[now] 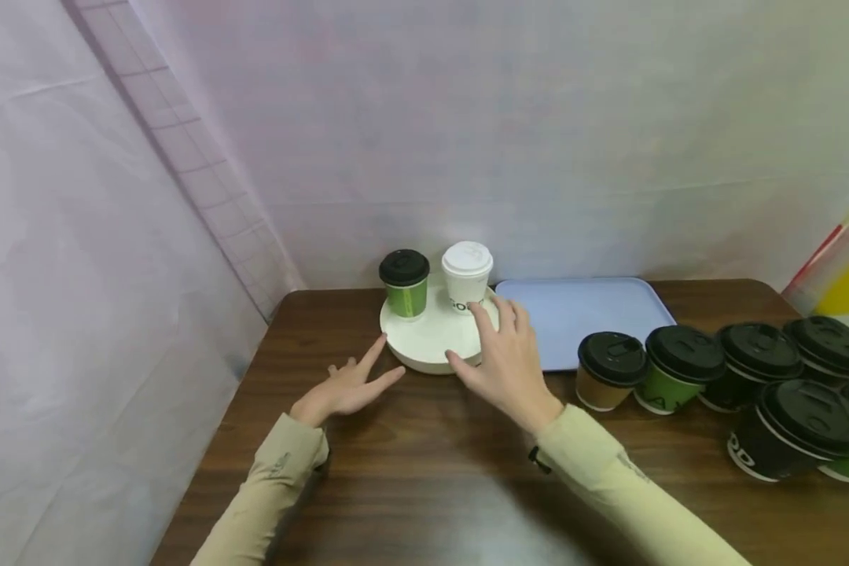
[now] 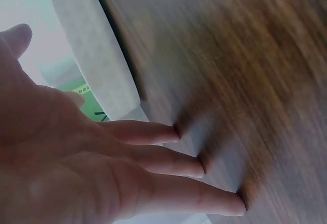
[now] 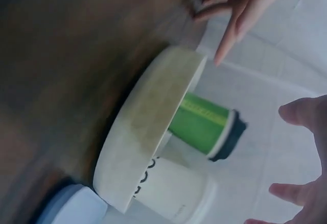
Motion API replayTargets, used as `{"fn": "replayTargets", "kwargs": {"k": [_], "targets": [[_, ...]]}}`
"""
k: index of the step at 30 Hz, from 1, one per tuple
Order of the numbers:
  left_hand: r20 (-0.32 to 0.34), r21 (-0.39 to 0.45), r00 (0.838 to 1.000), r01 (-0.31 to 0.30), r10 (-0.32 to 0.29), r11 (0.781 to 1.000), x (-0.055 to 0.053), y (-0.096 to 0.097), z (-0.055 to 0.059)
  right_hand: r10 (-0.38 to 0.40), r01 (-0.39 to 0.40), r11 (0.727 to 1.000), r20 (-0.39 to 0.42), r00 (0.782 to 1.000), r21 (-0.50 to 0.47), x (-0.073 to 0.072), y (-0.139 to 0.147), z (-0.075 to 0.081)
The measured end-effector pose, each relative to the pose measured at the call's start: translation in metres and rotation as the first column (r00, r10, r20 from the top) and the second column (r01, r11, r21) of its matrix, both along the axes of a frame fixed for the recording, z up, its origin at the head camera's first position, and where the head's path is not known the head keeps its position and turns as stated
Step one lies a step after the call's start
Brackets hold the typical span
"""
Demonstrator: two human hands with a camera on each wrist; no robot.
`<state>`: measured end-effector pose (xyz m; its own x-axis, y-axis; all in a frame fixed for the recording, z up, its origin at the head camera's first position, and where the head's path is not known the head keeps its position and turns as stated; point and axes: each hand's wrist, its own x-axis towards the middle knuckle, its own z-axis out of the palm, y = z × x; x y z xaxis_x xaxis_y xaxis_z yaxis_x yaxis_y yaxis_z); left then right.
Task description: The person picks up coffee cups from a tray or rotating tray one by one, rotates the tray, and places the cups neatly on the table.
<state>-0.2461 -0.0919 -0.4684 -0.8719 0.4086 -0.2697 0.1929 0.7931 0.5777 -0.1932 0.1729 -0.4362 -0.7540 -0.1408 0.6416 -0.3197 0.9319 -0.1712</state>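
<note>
A round white turntable-like stand [image 1: 424, 342] sits near the back edge of the table. On it stand a green paper cup [image 1: 406, 299] with a black lid and a white paper cup [image 1: 465, 279] with a white lid, both upright. My left hand [image 1: 347, 387] is at the stand's front left, fingers spread and holding nothing. In the left wrist view, three fingertips [image 2: 196, 165] come down right at the wooden table. Over the stand's front right, my right hand [image 1: 505, 358] has its thumb and fingers apart, with nothing between them and the fingertips close to the white cup.
A pale blue tray [image 1: 573, 310] lies right of the stand. Several lidded cups stand at the right, among them a brown cup [image 1: 608, 369], a green cup [image 1: 679, 369] and a black cup [image 1: 795, 432]. A white curtain [image 1: 538, 141] hangs behind the dark wooden table [image 1: 410, 472].
</note>
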Motion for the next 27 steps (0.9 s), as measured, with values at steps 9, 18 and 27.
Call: {"fn": "replayTargets", "kwargs": {"k": [9,18,27], "targets": [[-0.004,-0.020,1.000,0.003,-0.003,1.000,0.004,0.014,0.004,-0.067,0.084,0.993,0.197,0.978,-0.077,-0.080,0.003,0.015],[0.018,-0.077,1.000,-0.020,0.022,0.997,0.011,0.033,0.003,-0.117,0.187,0.969,0.366,0.923,-0.160,-0.124,0.023,0.031],[0.016,-0.134,1.000,-0.009,0.012,0.991,0.013,0.044,0.003,-0.110,0.211,0.959,0.433,0.895,-0.192,-0.132,0.041,0.025]]}}
